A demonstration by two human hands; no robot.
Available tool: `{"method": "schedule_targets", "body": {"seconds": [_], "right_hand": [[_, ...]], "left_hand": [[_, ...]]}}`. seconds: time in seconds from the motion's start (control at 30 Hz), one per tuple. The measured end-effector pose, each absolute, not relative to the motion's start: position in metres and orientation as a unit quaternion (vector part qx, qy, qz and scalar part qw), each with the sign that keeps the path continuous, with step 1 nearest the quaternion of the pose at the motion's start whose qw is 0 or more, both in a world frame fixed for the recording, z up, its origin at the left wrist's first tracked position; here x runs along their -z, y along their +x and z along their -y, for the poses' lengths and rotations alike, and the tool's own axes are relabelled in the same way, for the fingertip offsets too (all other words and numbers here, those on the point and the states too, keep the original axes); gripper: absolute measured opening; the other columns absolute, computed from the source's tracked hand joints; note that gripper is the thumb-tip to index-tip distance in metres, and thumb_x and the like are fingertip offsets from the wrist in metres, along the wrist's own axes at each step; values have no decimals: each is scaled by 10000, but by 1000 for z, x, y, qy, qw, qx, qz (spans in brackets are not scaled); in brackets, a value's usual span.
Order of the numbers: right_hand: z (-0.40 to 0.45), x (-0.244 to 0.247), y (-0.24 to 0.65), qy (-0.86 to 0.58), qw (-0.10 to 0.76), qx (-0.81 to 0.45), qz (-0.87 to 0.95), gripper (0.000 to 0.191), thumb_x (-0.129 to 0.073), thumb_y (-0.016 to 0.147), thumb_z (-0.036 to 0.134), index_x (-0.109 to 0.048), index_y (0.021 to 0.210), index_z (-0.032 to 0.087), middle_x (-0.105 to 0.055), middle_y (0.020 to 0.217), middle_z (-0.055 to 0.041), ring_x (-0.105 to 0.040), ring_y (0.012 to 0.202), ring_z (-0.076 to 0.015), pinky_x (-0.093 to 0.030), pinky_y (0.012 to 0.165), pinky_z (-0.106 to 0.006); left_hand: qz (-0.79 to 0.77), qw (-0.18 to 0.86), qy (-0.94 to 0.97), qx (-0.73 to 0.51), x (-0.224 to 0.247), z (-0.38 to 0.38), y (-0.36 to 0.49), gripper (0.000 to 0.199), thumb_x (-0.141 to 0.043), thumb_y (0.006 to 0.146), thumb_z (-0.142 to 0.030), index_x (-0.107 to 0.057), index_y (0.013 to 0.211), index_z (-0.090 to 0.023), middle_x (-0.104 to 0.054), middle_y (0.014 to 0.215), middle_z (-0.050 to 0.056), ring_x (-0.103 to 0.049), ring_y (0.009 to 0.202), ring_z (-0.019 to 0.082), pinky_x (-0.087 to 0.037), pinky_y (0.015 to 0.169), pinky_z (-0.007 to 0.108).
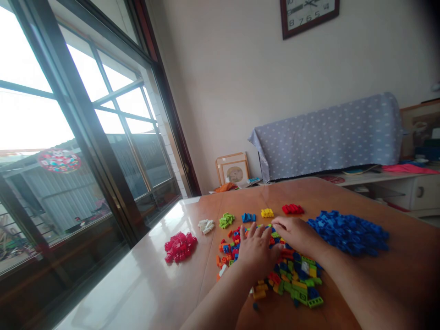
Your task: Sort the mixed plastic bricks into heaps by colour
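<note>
A mixed pile of coloured building blocks (299, 288) lies on the wooden table, below both hands. My left hand (256, 250) is over the pile's left part, palm down with fingers spread and nothing seen in them. Just right of it, my right hand (297, 234) reaches over the pile's far edge, its fingers bent and drawn together. Whatever its fingertips may hold is hidden. Small groups of yellow blocks (267, 213), blue blocks (249, 217) and red blocks (293, 209) lie beyond the hands.
Pink blocks (180, 247), white blocks (206, 226) and light green blocks (226, 220) form separate heaps at left. A large heap of dark blue blocks (349, 233) lies right of my right hand. Behind the table (165, 293) stands a cabinet with a cloth-covered object (326, 137).
</note>
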State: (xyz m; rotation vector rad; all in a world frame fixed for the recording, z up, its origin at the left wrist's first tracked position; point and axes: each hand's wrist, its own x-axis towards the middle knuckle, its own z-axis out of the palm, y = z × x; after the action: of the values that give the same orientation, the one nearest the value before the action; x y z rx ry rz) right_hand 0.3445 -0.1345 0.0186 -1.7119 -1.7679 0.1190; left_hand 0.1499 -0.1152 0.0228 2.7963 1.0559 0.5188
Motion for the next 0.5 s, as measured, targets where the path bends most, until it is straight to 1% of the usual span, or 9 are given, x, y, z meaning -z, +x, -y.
{"method": "schedule_targets", "body": {"seconds": [0.07,0.13,0.2,0.23,0.3,0.37,0.43,0.5], "right_hand": [[136,-19,345,-655,333,-39,677,320,-473,944,354,-759,1041,249,-780,874,-54,-695,858,-216,-414,723,-254],[137,-20,345,-654,335,-38,677,315,-476,942,355,-761,1030,254,-777,866,-47,-693,846,-213,-409,718,-252],[137,-20,345,-653,338,-41,676,312,-477,939,355,-763,1011,252,-772,850,-44,-687,831,-210,-405,713,-252],[137,-20,344,-653,338,-44,677,312,-478,938,356,-763,1004,247,-769,844,-44,-683,825,-208,-402,711,-252],[136,-19,343,-653,333,-49,678,312,-479,937,358,-760,994,237,-761,833,-44,-675,812,-202,-395,704,-252],[134,-18,341,-654,323,-52,682,309,-477,938,359,-755,981,230,-747,811,-37,-665,789,-192,-385,692,-250],[134,-17,338,-652,314,-53,688,311,-470,943,366,-747,941,223,-729,776,-27,-652,758,-183,-377,676,-245],[134,-16,336,-646,311,-54,695,320,-461,950,372,-736,898,219,-717,761,-23,-644,744,-178,-375,665,-240]], "left_hand": [[-366,47,908,-198,-30,109,138,498,-387,989,-518,-514,1426,-316,-514,1502,62,-356,1446,324,-163,1220,606],[-390,48,897,-204,-37,99,120,415,-434,980,-447,-597,1327,-286,-605,1384,78,-490,1320,301,-287,1184,515],[-417,57,885,-197,-41,86,96,353,-461,956,-335,-642,1245,-242,-666,1241,100,-571,1194,279,-418,1068,431],[-429,63,879,-195,-41,80,84,334,-474,935,-288,-656,1208,-223,-675,1202,103,-590,1152,268,-453,1009,398],[-454,73,867,-191,-37,69,61,319,-501,902,-247,-668,1171,-209,-679,1165,96,-610,1094,248,-475,936,357],[-463,79,865,-179,-31,62,43,325,-562,863,-260,-672,1166,-214,-667,1184,85,-613,1069,238,-480,884,329],[-469,78,863,-173,-25,59,33,332,-615,813,-255,-683,1137,-223,-666,1155,71,-616,1017,226,-476,836,306],[-478,78,859,-167,-19,59,31,305,-625,781,-217,-698,1077,-226,-667,1101,55,-616,948,201,-464,798,283]]}}
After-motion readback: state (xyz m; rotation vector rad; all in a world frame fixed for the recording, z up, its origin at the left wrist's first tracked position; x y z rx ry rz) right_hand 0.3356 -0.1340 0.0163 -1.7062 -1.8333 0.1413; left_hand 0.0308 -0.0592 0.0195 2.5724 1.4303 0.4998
